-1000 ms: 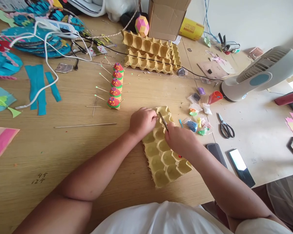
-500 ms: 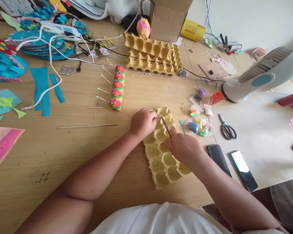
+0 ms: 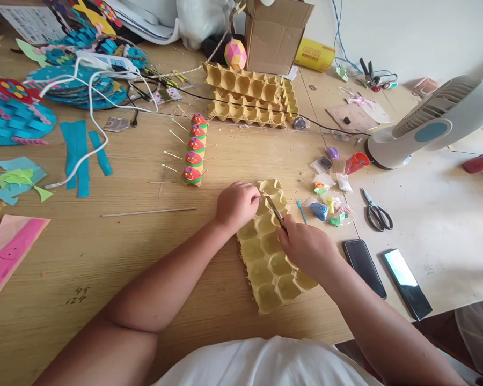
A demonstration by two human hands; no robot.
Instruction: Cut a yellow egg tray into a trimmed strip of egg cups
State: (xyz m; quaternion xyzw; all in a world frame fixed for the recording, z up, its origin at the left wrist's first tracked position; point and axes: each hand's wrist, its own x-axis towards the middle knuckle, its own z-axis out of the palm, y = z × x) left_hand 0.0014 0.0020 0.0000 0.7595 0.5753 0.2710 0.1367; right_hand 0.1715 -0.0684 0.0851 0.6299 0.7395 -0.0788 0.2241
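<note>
A pale yellow egg tray (image 3: pixel 261 273) lies on the table in front of me, its left edge ragged. My left hand (image 3: pixel 238 205) is closed at the tray's far left side, with thumb and fingertips pinching its edge. In my right hand (image 3: pixel 306 241) is a narrow-bladed knife (image 3: pixel 274 209), its blade over the far cups and pointing toward my left fingertips. The fist hides most of the knife's handle. Beyond my left hand stands a row of egg-carton caterpillars (image 3: pixel 193 159) with red faces and green-tipped sticks.
Bags of coloured clay (image 3: pixel 317 210), scissors (image 3: pixel 377 210) and two phones (image 3: pixel 364 267) lie to the right, near a white fan (image 3: pixel 426 120). More egg trays (image 3: pixel 245 102) stand at the back. A thin stick (image 3: pixel 148 212) and blue strips (image 3: pixel 75 155) are on the left.
The view has shifted slightly, so the things on the left sit a little further right and lower. Both hands keep almost the same place on the egg tray.
</note>
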